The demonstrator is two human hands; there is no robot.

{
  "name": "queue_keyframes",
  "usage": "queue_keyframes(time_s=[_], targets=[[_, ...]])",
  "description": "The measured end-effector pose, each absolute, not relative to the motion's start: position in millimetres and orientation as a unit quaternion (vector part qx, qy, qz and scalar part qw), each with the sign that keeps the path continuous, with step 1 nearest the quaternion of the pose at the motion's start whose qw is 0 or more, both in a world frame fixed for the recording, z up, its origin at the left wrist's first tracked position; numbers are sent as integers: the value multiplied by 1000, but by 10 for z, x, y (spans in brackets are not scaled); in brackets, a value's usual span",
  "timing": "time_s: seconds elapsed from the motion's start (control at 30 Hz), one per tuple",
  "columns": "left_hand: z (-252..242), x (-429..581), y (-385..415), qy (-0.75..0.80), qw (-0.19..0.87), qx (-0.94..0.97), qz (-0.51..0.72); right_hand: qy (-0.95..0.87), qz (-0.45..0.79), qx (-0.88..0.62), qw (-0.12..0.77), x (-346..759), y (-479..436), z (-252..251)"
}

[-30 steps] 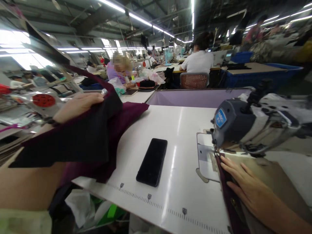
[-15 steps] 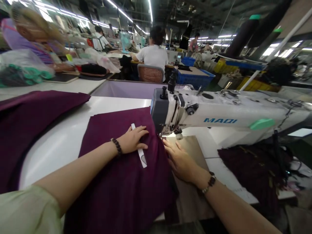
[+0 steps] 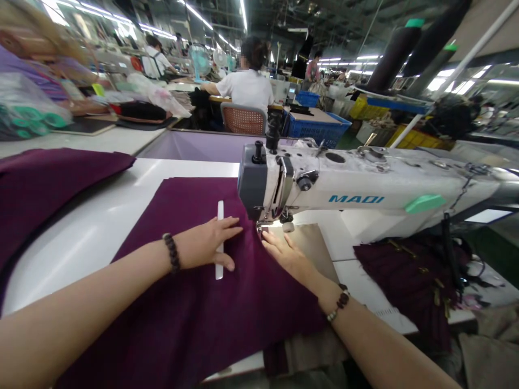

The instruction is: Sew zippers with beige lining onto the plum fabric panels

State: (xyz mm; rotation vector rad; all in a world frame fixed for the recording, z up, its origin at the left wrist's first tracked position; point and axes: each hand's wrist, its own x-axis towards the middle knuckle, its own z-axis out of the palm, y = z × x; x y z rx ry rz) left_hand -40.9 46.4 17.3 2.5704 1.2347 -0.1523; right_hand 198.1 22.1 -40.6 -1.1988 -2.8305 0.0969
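The maroon panel (image 3: 194, 319) now lies spread over the surface (image 3: 73, 259) in front of the person; a second ago the left hand was off to the side with dark cloth raised. Half a second ago its lower right corner reached less far; now it runs beneath the right wrist and overlaps the beige fabric (image 3: 314, 243) at 2 o'clock, so the two pieces meet beside the needle. Whether the edge sits under the presser foot, I can't tell.

The white strip (image 3: 219, 270) on the panel has swung from slanted to nearly 12-to-6. The left hand (image 3: 205, 243) rests across it, palm down, fingers parted; any grip is unclear. The right hand (image 3: 292, 259) lies flat and unclenched, fingertips by the seam edge.

Beyond, the sewing machine (image 3: 316, 189) stands toward 2 o'clock, more maroon cloth (image 3: 48, 183) at 10, and a dark maroon pile (image 3: 409, 281) at 3.
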Motion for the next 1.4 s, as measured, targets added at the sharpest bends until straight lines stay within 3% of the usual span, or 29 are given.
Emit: queue_keyframes(time_s=[0.2, 0.47, 0.97, 1.4], targets=[[100, -200, -427, 373, 214, 895, -120, -918, 35, -392, 54, 1981, 196, -393], [109, -153, -690, 403, 195, 889, -98, -906, 72, -405, 101, 1954, 99, -259], [-10, -179, -746, 396, 178, 898, -70, -905, 90, -407, 91, 1948, 95, -239], [308, -371, -39, 348, 272, 897, 11, -907, 74, -410, 68, 1977, 162, -408]])
